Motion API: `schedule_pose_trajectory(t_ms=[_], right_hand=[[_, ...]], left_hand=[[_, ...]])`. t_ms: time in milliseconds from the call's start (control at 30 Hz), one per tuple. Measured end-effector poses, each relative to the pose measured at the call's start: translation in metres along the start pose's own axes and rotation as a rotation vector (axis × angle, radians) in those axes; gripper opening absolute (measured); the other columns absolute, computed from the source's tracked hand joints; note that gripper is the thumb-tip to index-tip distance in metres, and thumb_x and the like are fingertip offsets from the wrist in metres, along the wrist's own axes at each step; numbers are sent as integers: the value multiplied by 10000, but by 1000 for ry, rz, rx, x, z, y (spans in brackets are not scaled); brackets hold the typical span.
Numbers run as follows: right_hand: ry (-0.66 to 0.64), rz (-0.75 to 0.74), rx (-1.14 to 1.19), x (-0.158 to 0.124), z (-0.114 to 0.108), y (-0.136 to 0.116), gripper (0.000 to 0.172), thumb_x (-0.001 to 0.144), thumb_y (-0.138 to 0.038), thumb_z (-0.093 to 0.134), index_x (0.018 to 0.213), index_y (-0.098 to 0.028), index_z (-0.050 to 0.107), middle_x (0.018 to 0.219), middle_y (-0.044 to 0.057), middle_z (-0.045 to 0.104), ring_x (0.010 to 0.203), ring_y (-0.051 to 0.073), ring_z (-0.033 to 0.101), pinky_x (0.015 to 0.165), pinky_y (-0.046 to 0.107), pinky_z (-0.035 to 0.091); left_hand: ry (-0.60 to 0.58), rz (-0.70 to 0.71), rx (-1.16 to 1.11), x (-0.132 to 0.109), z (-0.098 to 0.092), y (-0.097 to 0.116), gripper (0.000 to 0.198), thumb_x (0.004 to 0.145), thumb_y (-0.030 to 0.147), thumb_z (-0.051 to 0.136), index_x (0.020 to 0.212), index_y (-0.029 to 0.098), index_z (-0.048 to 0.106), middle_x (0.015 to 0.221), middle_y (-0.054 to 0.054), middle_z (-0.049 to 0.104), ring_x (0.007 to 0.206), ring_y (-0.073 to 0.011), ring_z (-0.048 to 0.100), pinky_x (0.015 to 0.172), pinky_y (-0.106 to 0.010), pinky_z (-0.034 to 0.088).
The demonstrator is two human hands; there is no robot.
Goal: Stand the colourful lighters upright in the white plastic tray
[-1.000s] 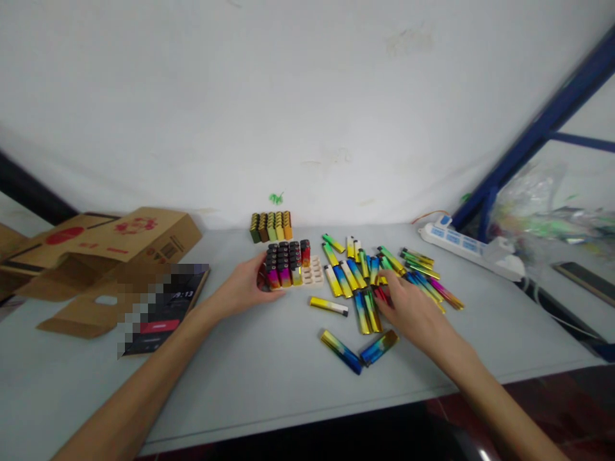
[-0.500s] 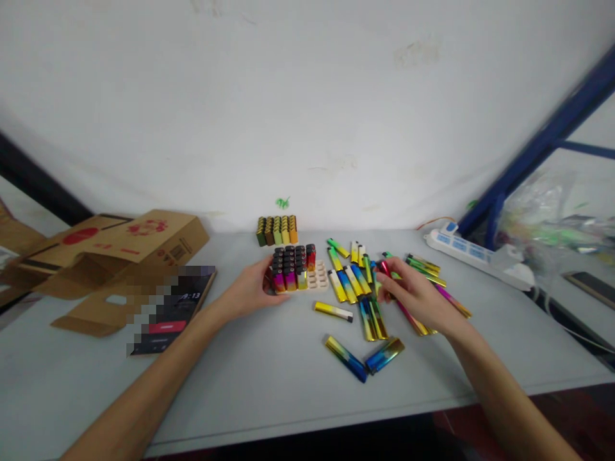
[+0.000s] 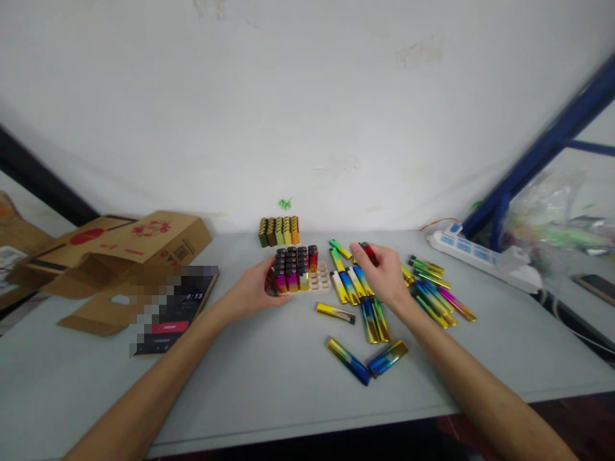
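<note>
My left hand (image 3: 257, 285) grips the left end of a pale slotted tray (image 3: 321, 280), thumb along its front edge. Upright lighters (image 3: 292, 269) with black tops fill the tray's left part; slots at its right show bare. In my right hand (image 3: 387, 272) a red lighter (image 3: 368, 250) is pinched between thumb and fingers, its dark top showing; part of it is hidden by the fingers. That hand hovers over loose shiny lighters (image 3: 353, 285), lying in yellow, blue and green. A yellow-and-white lighter (image 3: 336, 312) lies in front of the tray.
Behind the tray stands a block of gold-topped lighters (image 3: 279, 232). Opened cardboard boxes (image 3: 163, 234) and a tablet-like screen (image 3: 180, 314) are at the left. A white power strip (image 3: 485, 259) lies at the right. More lighters (image 3: 389, 358) lie near the front.
My right hand has moved left and slightly up with the red lighter, out of the pile's right part and closer to the tray. My left hand stays on the tray.
</note>
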State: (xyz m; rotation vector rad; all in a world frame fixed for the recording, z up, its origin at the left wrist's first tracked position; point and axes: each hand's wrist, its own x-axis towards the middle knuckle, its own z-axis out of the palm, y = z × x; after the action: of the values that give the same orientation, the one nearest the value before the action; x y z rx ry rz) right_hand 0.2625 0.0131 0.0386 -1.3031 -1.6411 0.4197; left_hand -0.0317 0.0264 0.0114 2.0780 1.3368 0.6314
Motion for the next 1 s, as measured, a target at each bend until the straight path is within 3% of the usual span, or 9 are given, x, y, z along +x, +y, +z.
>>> schedule_pose_trajectory(t_ms=[333,533,633,767,900,1000], right_hand=[[-20,57,-46,-14,6,13,420,879,-493,488,569,-244,353,542,-50,298,521,104,294,519,285,208],[-16,59,-41,-14,9,16,497,937,-549,510,585,-248,327,540,-58,305,524,108,309,534,293,211],[-38,49,-1,-16,9,17,474,986,-598,534,694,-239,431,566,-66,382,541,123,385,552,285,264],[-152,32,111,-17,10,18,318,1074,-539,455,988,-244,537,695,-48,554,632,158,537,629,282,404],[-192,-122,128,-15,13,21,312,1067,-504,511,1010,-225,639,960,56,653,887,204,633,793,335,512],[-240,-205,129,-12,14,22,294,1007,-487,648,967,-209,736,975,79,665,915,219,639,809,354,530]], left_hand=[[13,12,23,1,-2,3,561,692,420,810,1143,156,604,871,-42,702,688,-200,605,623,-305,507],[4,10,22,0,-2,4,565,719,417,795,1171,144,595,916,-39,712,717,-190,614,641,-291,515],[8,0,30,0,-2,5,550,712,420,800,1150,155,597,856,-12,687,674,-173,588,606,-277,495],[10,-1,40,0,-1,3,555,711,431,806,1151,167,595,824,-1,678,656,-172,583,604,-279,496],[-2,14,21,0,0,-1,563,723,439,803,1165,161,593,892,-30,711,692,-183,615,630,-291,523],[3,19,12,0,1,-3,570,723,446,802,1170,160,594,946,-52,731,725,-198,641,649,-304,540]])
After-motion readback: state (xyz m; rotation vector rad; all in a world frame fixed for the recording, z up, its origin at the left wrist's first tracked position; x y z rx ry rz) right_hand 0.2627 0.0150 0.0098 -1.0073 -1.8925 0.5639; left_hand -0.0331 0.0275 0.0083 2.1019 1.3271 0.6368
